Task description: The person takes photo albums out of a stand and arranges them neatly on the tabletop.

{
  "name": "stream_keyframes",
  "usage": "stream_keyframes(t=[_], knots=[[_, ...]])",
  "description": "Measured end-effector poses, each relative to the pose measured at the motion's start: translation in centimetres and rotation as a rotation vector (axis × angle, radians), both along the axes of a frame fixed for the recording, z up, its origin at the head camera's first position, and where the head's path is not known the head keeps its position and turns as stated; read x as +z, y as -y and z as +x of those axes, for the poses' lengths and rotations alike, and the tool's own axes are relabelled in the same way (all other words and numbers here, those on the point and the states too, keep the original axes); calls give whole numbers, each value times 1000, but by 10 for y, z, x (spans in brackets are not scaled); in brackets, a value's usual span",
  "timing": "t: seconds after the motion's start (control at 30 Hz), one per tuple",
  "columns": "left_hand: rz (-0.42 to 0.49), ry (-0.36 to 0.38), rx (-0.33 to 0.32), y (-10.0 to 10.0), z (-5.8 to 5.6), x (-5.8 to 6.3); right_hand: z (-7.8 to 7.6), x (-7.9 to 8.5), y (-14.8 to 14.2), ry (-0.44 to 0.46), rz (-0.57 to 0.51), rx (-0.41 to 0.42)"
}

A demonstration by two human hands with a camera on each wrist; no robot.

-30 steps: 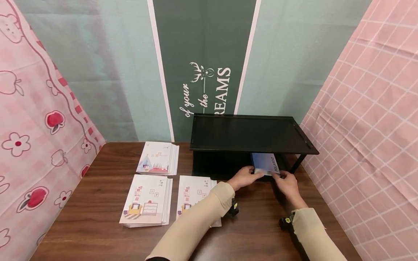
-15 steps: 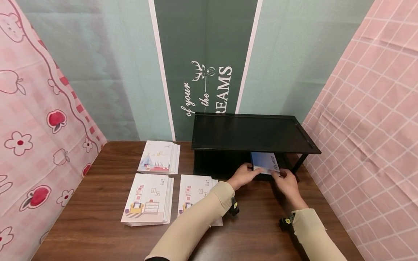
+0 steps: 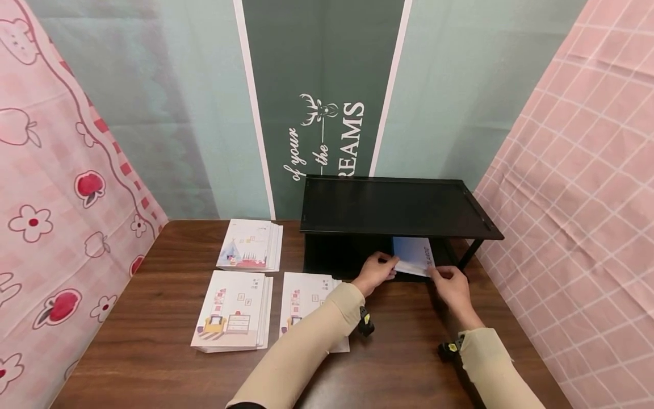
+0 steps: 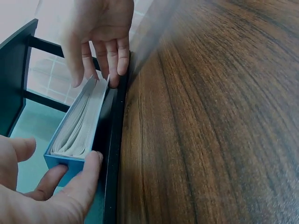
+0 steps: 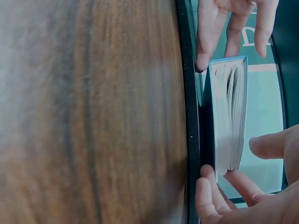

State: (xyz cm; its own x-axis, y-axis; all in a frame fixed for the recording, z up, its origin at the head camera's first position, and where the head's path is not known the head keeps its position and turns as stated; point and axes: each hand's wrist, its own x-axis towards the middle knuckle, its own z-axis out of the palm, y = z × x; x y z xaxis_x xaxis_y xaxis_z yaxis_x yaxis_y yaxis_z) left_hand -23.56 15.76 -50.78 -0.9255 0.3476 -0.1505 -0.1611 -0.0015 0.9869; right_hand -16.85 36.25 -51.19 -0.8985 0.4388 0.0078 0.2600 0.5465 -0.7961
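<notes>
A blue-to-white photo album (image 3: 411, 255) printed with POLAROID lies flat on the lower level of a black two-level rack (image 3: 398, 207). Its page edges (image 5: 230, 116) face the front, and its rear part is hidden under the top board. At the spine end, my left hand (image 3: 375, 272) touches the album with its fingers, the thumb lifted off in the left wrist view. At the opposite end is my right hand (image 3: 451, 287), fingertips against the covers' edge. Its thumb stands apart from the cover in the right wrist view. Neither hand grips the album.
On the wooden table (image 3: 143, 318), three stacks of white illustrated booklets stand left of the rack: a rear stack (image 3: 247, 244), a front-left stack (image 3: 230, 309), and another stack (image 3: 301, 295) partly behind my left sleeve. Patterned cloths hang on three sides.
Both thumbs have come off the album's cover, and the hands have parted slightly, left hand leftward and right hand rightward. The album stays on the rack's lower level.
</notes>
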Motion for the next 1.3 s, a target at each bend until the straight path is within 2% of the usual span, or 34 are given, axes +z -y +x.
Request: stream_keyframes(t=[0.3, 0.6, 0.83, 1.07, 1.3], knots=[[-8, -6, 3, 7, 1, 2, 2, -5, -4, -22, -84, 6], [141, 58, -10, 9, 0, -3, -1, -4, -7, 28, -242, 42], [108, 50, 25, 9, 0, -1, -1, -3, -6, 41, -324, 53], [120, 63, 44, 13, 1, -2, -1, 0, -3, 53, -322, 77], [94, 8, 61, 17, 6, 0, 3, 4, 2, 92, -262, 89]])
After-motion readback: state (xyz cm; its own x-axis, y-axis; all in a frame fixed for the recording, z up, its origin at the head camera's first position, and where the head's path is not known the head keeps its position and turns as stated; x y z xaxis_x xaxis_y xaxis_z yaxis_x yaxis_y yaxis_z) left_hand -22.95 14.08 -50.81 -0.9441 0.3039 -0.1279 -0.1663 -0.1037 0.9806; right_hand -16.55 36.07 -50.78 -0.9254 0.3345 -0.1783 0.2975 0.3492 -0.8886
